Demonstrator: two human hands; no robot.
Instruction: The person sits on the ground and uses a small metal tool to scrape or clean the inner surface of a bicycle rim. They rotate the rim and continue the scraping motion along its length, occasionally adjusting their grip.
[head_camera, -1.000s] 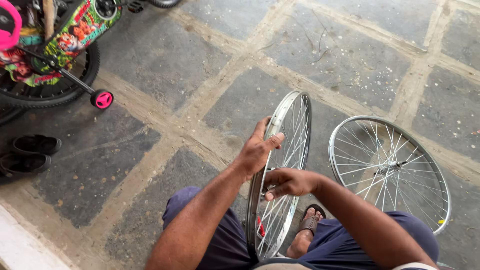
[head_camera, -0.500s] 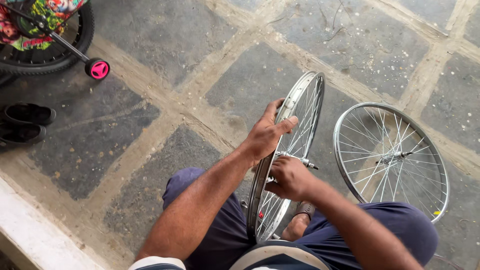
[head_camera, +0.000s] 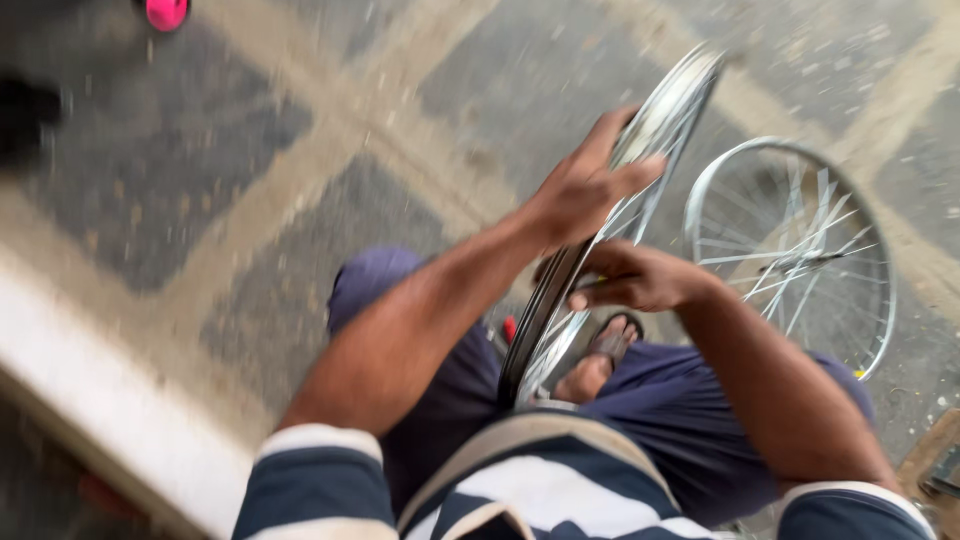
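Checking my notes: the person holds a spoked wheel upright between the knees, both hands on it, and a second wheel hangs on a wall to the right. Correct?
Not quite. The second wheel lies flat on the stone floor to the right, not on a wall; the head view shows it. The rest stands: the held wheel is upright between the knees, with the left hand and right hand on it.

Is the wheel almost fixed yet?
Hard to say. The upright wheel is bare, with no tyre on it. The left hand grips its rim while the right hand works at the spokes. A second bare wheel lies flat on the floor, untouched.
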